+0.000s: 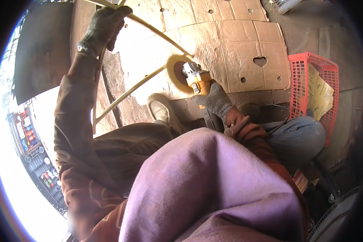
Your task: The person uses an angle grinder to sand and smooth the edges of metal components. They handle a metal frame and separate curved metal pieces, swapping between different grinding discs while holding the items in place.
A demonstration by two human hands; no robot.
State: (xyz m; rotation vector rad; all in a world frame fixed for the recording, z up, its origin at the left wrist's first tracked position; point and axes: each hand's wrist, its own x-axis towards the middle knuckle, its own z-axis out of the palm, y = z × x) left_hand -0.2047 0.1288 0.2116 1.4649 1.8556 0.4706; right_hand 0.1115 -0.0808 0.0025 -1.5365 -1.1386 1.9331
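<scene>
In my right hand (214,100), gloved in grey, is a yellow angle grinder (199,79) with a silver head. A round disc (176,74), yellowish at its rim and darker inside, is fitted to the grinder and looks blurred. My left hand (107,28), in a similar glove, grips a slim-barred angular frame (156,33) at the upper left. The frame's lower bar (131,89) meets the disc's left edge; whether they touch I cannot tell. Another bar slants down to just above the disc. Flattened cardboard (230,44) lies beneath.
A red plastic basket (297,86) holding yellowish sheets (320,94) stands at the right. My shoe (159,108) rests close to the cardboard's near edge. A dark panel (42,48) is at the far left. Purple cloth (213,181) covers the lower middle of the view.
</scene>
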